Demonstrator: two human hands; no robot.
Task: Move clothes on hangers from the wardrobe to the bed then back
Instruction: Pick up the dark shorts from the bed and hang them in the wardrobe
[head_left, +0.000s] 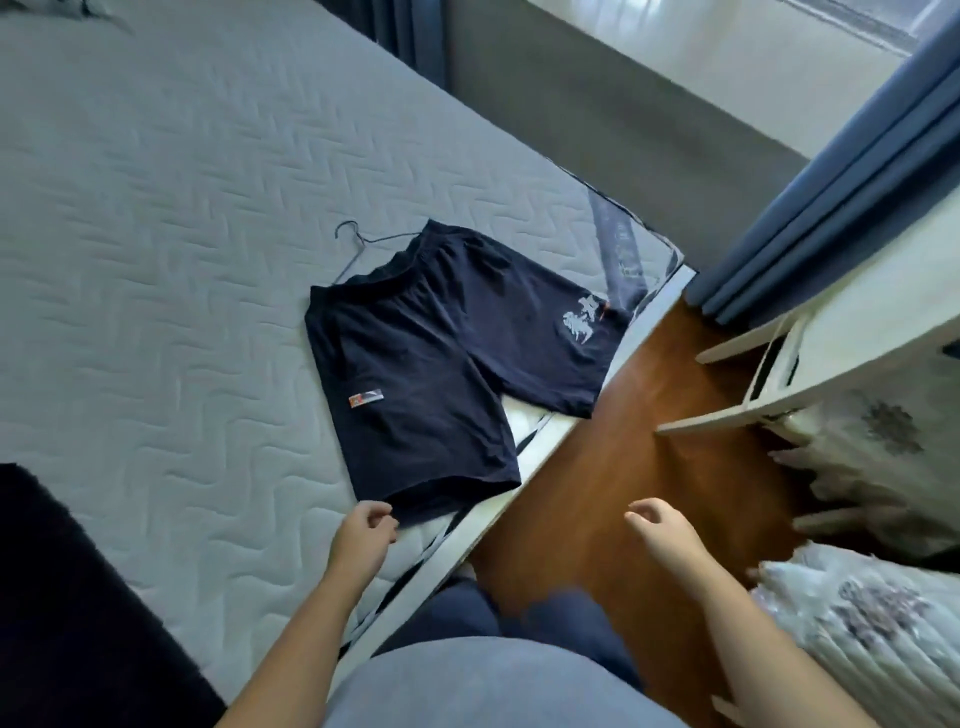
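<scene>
Dark navy shorts (441, 358) with a white print on one leg lie flat on the grey quilted bed (156, 234), near its corner. A thin wire hanger (353, 241) sticks out from the waistband, its hook pointing away from me. My left hand (363, 535) hovers just below the hem of the nearer leg, fingers loosely curled, holding nothing. My right hand (660, 525) hangs over the wooden floor beside the bed, fingers apart and empty.
A white wardrobe (831, 332) stands at the right with pale patterned garments (883, 441) hanging in it. Blue curtains (831, 182) hang beyond it. A dark item (62, 597) lies on the bed at lower left. Brown wooden floor (649, 415) runs between bed and wardrobe.
</scene>
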